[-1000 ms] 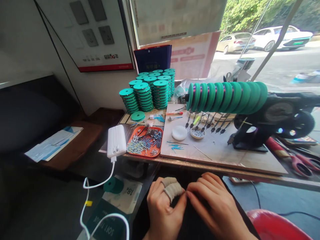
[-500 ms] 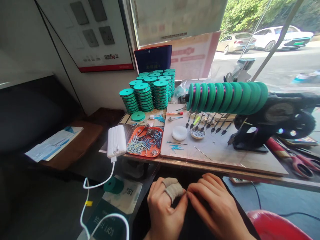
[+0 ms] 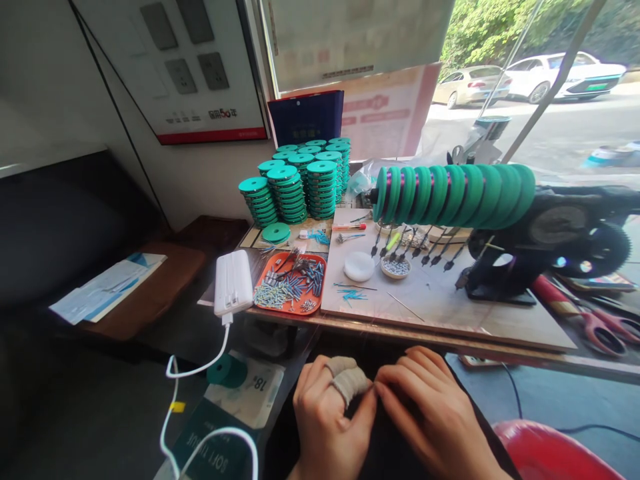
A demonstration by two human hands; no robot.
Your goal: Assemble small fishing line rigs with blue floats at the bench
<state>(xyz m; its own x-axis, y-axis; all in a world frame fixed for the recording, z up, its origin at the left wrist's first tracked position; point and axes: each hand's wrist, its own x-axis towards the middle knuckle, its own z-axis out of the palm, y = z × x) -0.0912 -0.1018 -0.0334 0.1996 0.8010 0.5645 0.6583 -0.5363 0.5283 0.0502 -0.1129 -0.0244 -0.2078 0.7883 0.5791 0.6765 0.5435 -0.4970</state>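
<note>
Low in front of the table, my left hand point(image 3: 333, 420) is closed in a pinch, with beige wraps on two of its fingers. My right hand point(image 3: 433, 407) pinches too, its thumb and index tip meeting the left fingertips. Whatever lies between the fingertips is too small to make out. Beyond the hands is a pale board point(image 3: 440, 310) with a long needle-like rod point(image 3: 406, 307), several short blue pieces point(image 3: 353, 293), a round white lid point(image 3: 359, 266) and a small bowl of beads point(image 3: 396, 268).
An orange tray point(image 3: 320, 301) holds many small parts. Green spools point(image 3: 283, 200) stand stacked behind it. Green discs point(image 3: 450, 195) sit on a rod with swivels hanging below. Red-handled scissors point(image 3: 603, 330) lie right. A white power bank point(image 3: 233, 282) and a red stool point(image 3: 555, 450) are nearby.
Almost nothing differs. Both hands stay together at the fingertips, with only a very slight shift of the left hand.
</note>
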